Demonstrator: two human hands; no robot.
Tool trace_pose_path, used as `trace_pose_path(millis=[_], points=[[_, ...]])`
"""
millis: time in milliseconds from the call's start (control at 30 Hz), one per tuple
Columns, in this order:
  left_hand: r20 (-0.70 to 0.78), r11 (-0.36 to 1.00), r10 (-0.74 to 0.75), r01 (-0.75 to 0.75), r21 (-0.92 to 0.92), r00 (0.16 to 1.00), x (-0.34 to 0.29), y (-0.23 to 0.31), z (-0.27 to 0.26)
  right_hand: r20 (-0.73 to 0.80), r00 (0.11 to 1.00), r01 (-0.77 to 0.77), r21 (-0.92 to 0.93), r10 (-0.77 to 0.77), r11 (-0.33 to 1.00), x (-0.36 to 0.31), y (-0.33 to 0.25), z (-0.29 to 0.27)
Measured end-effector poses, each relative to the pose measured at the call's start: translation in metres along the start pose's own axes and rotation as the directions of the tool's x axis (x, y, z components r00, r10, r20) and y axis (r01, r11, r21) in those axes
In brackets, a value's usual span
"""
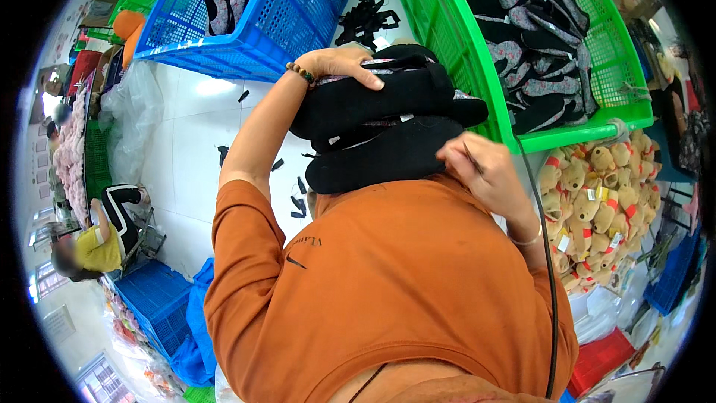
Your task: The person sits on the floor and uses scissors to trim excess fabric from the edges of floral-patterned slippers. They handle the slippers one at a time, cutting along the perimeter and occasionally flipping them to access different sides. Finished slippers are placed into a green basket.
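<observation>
A bundle of long, rounded black fabric pieces (pixel 365 108) with grey floral print at the edges lies across my lap, several thick. My left hand (pixel 339 66) clasps its far side, thumb pressed on top and the other fingers partly hidden behind. Nearest my body is one plain black padded piece (pixel 380 157). At this piece's right end is my right hand (pixel 477 168), fingers closed around a thin dark pointed tool (pixel 471 157); its exact kind is hard to make out.
A blue crate (pixel 276 22) stands ahead, and a green crate (pixel 477 67) full of similar floral and black pieces (pixel 537 37) at right. Black scraps (pixel 365 22) litter the white floor. Plush toys (pixel 597 209) are heaped at right. A person (pixel 97 246) sits far left.
</observation>
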State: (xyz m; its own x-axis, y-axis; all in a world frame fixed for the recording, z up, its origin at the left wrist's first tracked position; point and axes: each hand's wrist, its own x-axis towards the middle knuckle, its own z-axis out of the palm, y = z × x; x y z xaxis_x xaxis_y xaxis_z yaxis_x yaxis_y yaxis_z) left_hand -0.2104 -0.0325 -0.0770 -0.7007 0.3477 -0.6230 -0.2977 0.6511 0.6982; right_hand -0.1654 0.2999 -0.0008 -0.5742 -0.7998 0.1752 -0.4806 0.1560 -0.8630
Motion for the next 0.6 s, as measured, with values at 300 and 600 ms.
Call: trace_pose_path(millis=[300, 600], points=[[-0.515, 0.952, 0.306, -0.248, 0.181, 0.801, -0.021, -0.007, -0.010, -0.189, 0.969, 0.020, -0.588, -0.161, 0.809, 0.079, 0.027, 0.035], [-0.523, 0.951, 0.273, -0.309, 0.019, 0.807, -0.074, 0.004, 0.015, -0.131, 0.972, 0.075, -0.609, -0.194, 0.789, 0.065, 0.053, 0.048]])
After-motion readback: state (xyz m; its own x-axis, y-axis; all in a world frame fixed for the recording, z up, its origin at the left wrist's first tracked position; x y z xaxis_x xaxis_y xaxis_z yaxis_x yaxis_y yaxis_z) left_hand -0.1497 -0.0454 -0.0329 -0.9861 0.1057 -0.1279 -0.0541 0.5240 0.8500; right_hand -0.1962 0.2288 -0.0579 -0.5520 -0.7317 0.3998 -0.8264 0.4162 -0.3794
